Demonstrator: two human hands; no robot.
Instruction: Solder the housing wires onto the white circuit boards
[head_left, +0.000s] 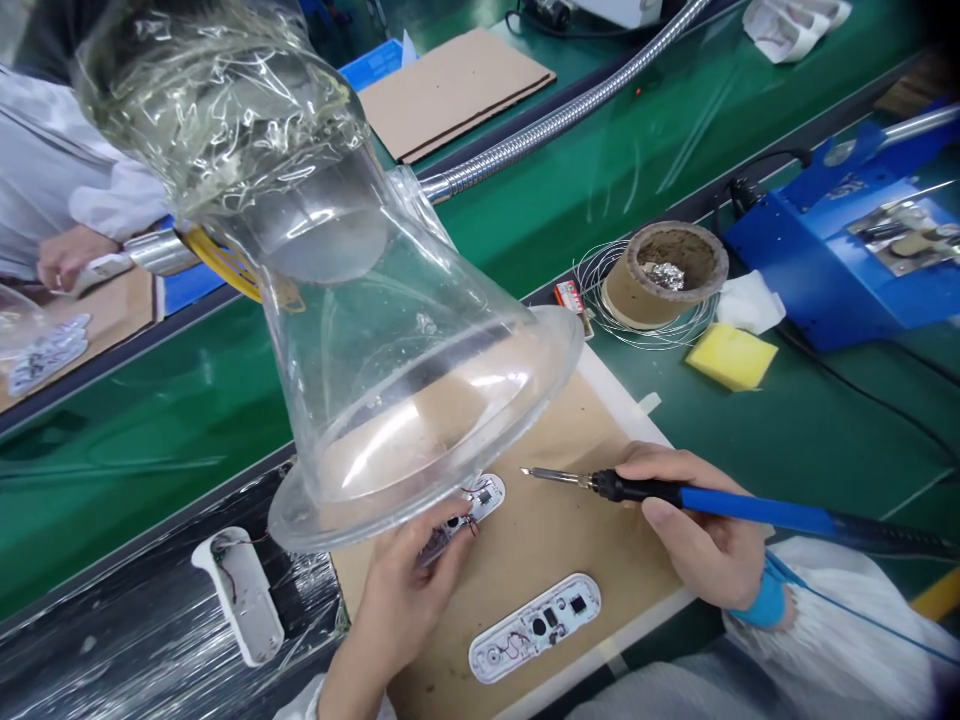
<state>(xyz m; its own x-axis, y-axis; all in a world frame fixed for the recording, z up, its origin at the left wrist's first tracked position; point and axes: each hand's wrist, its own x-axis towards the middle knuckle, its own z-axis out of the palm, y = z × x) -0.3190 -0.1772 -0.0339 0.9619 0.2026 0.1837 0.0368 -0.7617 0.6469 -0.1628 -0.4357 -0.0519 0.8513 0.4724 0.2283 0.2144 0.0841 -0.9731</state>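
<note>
My right hand point(697, 520) is closed around a soldering iron point(645, 490) with a blue and black handle, its metal tip pointing left over the cardboard. Below the fume hood's rim, my left hand point(412, 580) grips a white oval casing point(491, 494) that carries a circuit board and thin red wires; part of it is hidden by my fingers. Nearer to me, a second oval casing point(536, 628) with a board and wires lies on the cardboard mat point(442, 670). A blue wrist strap point(761, 597) circles my right wrist.
A clear fume hood point(420, 390) hangs over the mat. At right are a cardboard tub point(637, 290) ringed by solder wire, a yellow sponge point(731, 356) and a blue machine point(840, 240). A white housing point(241, 597) lies left. Another person's hand point(75, 258) shows across the bench.
</note>
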